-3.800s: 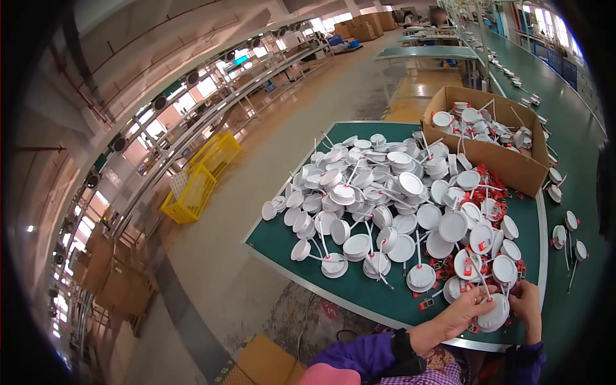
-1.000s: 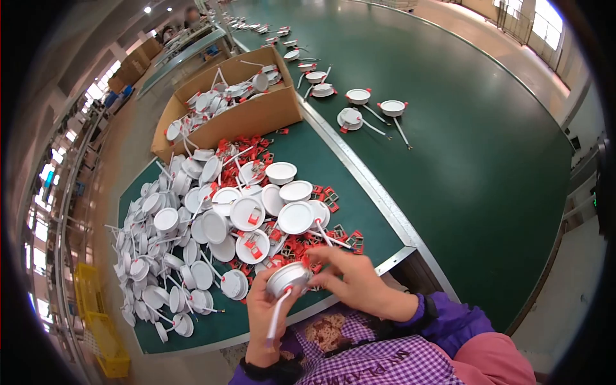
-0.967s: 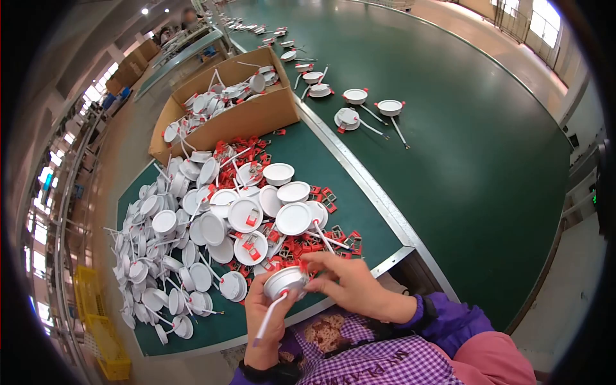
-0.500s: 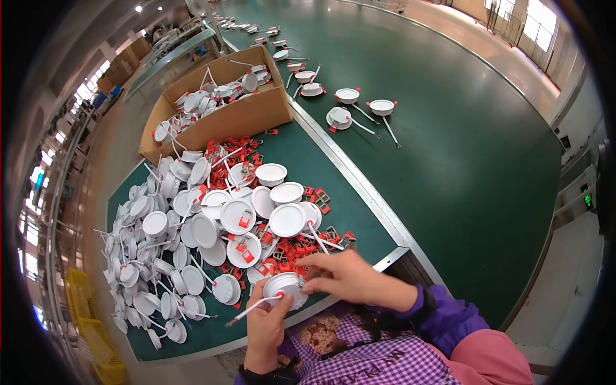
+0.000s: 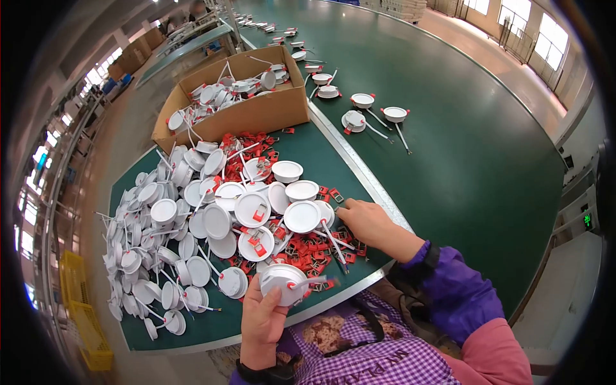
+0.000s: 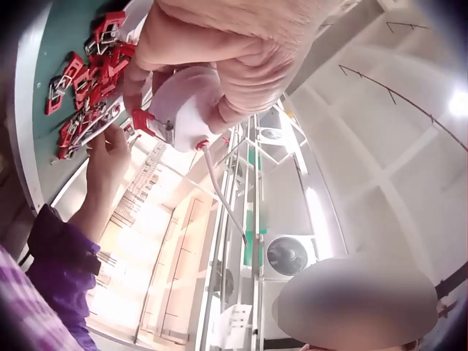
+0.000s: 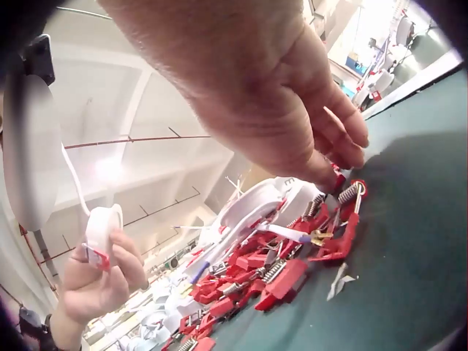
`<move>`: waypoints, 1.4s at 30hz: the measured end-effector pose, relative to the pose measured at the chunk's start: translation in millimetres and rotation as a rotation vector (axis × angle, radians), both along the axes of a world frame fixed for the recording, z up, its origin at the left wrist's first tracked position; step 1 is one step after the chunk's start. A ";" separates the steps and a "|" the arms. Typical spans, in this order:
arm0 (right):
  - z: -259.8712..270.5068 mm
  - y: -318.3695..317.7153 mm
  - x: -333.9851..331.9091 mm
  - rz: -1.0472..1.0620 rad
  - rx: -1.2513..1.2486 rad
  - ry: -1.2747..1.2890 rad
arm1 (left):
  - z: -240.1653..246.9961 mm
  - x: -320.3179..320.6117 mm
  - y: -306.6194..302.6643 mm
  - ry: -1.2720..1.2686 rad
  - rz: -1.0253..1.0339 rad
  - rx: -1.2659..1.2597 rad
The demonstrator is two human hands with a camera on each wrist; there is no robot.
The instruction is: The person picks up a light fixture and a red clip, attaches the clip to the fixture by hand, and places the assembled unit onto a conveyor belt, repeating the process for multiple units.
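My left hand (image 5: 262, 314) holds a round white downlight (image 5: 282, 282) near the table's front edge, thumb over its back. Its white cable (image 6: 219, 190) sticks out from a red grommet. A red spring clip (image 6: 148, 124) sits on the light's side. My right hand (image 5: 367, 224) is down at the right side of the pile, by the red spring clips (image 5: 308, 251). In the right wrist view its fingers (image 7: 344, 139) bend over a bit of red, right at the thumb tip; I cannot tell whether they pinch it. Another clip (image 7: 344, 227) lies just beyond.
A heap of white downlights (image 5: 163, 210) covers the left of the green table (image 5: 333, 160). Behind it stands a cardboard box (image 5: 256, 112) of more lights. Past the metal edge (image 5: 350, 157), a green conveyor (image 5: 462, 160) carries several lights. A yellow crate (image 5: 90, 333) stands at left.
Since half a second ago my right hand has left the downlight and moved right and away to the clips. My left hand keeps hold of the light, whose cable now points right.
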State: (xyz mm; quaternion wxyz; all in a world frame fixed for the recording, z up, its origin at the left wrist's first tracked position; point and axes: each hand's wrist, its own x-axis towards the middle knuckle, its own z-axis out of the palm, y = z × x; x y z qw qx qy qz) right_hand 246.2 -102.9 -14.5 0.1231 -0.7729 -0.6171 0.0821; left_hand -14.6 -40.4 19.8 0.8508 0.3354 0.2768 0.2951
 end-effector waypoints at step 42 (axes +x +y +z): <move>51.7 -48.7 -58.1 -0.102 0.485 0.677 | -6.1 52.9 -9.4 0.230 -0.128 0.484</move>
